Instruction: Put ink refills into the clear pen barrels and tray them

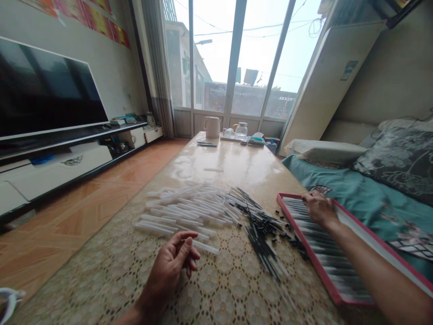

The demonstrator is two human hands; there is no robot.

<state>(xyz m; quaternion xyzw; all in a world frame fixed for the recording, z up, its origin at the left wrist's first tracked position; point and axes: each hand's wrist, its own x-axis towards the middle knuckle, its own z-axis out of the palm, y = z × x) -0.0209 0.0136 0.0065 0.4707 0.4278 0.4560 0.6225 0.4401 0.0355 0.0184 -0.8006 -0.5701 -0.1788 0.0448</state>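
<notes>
My left hand (177, 255) is half curled just in front of the pile of translucent white tubes (189, 205), its fingers slightly apart. One white tube (206, 247) lies right by its fingertips; whether they touch it I cannot tell. Over the far end of a shallow red-rimmed box (314, 259), my right hand (320, 207) reaches down with bent, closed fingers; what they hold is hidden. Rows of slim, dark-and-white sticks (333, 257) fill the box. Between the hands lies a heap of thin black rods (259, 225), with small black caps (294, 241) scattered beside it.
A pitcher (212, 127), a glass jug (241, 130) and a tissue pack (256, 139) stand at the table's far end. One lone tube (213, 170) lies mid-table. A bed (368, 194) borders the right side; a TV cabinet (71, 158) stands left.
</notes>
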